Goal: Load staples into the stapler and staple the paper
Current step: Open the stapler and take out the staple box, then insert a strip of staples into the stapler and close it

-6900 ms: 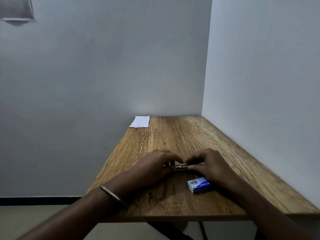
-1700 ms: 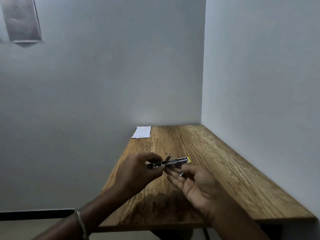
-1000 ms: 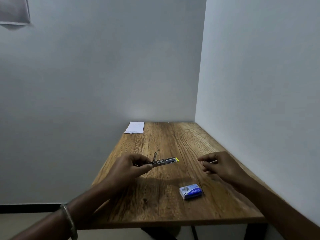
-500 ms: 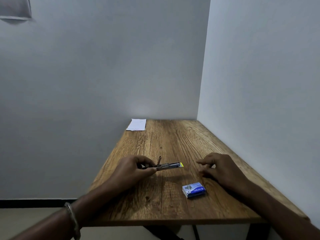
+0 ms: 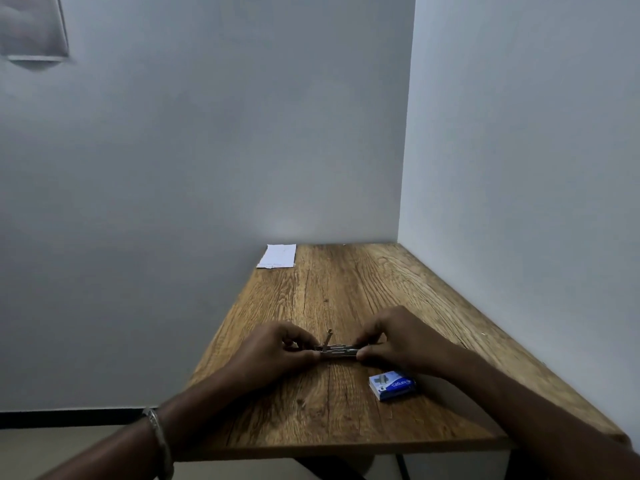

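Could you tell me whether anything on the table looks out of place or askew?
Only the paper: it lies at the table's far left corner, slightly overhanging the edge, away from the stapler both hands hold. The staple box looks intact.

We see a wooden table (image 5: 346, 410) with strong grain, pushed into the corner of two walls. At its far left corner lies a white paper (image 5: 277, 256). Near the front right lies a small blue box (image 5: 392, 385), flat on the wood.
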`<state>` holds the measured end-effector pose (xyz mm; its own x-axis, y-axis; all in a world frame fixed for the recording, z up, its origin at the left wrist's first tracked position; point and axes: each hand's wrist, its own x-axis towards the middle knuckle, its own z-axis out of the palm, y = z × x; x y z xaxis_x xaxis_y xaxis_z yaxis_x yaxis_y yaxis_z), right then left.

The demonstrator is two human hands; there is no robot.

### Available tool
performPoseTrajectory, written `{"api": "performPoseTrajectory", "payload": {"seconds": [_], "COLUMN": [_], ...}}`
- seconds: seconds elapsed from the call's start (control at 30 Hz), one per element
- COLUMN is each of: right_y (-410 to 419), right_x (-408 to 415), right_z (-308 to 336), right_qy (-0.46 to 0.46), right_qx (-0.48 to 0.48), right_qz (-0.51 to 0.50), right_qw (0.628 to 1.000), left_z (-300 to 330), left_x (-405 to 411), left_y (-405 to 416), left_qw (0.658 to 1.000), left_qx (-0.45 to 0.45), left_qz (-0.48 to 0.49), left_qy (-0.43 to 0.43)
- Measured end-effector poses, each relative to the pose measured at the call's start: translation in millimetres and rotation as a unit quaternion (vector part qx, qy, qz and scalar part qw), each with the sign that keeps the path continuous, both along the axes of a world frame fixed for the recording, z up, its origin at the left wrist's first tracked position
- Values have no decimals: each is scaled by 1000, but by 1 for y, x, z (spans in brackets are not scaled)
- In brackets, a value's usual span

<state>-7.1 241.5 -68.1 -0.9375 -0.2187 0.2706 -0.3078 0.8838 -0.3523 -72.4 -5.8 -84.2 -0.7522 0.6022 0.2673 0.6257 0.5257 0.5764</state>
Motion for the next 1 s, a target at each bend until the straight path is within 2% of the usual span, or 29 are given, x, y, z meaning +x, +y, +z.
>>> {"api": "performPoseTrajectory", "payload": {"seconds": [0.27,0.4,0.47,0.53,0.57,0.6,0.63,0.7,0.77,0.83,0.87,1.0], "right_y": [-1,4,12,20,23,26,26,24,22,21,21,21], "right_x": [4,23,43,64,72,77,79,81,81,81,81,81], "right_z": [-3,3,2,-1,-5,-9,-12,-17,-18,-17,-17,-18], "right_qy": [-10,56,84,56,35,19,11,15,25,27,26,31], "right_qx": [-22,-82,-109,-118,-113,-100,-80,-59,-69,-73,-74,-101], "right_qz": [-11,-32,-29,-21,-21,-24,-28,-35,-37,-34,-31,-28], "right_qw": [1000,995,990,991,993,995,996,998,997,996,996,994], "left_z": [0,3,6,7,7,8,10,12,15,20,21,21], "left_x": [1,7,19,38,49,60,72,91,100,104,103,92], "left_y": [1,-1,-5,-10,-10,-8,-5,9,22,32,35,37], "left_qw": [999,998,996,982,976,972,963,908,848,814,810,845], "left_qx": [-39,-50,-5,113,168,211,237,240,258,294,302,257], "left_qz": [16,29,71,112,115,101,71,8,-15,-17,-15,2], "left_qy": [21,12,50,100,80,8,-108,-345,-462,-500,-503,-468]}}
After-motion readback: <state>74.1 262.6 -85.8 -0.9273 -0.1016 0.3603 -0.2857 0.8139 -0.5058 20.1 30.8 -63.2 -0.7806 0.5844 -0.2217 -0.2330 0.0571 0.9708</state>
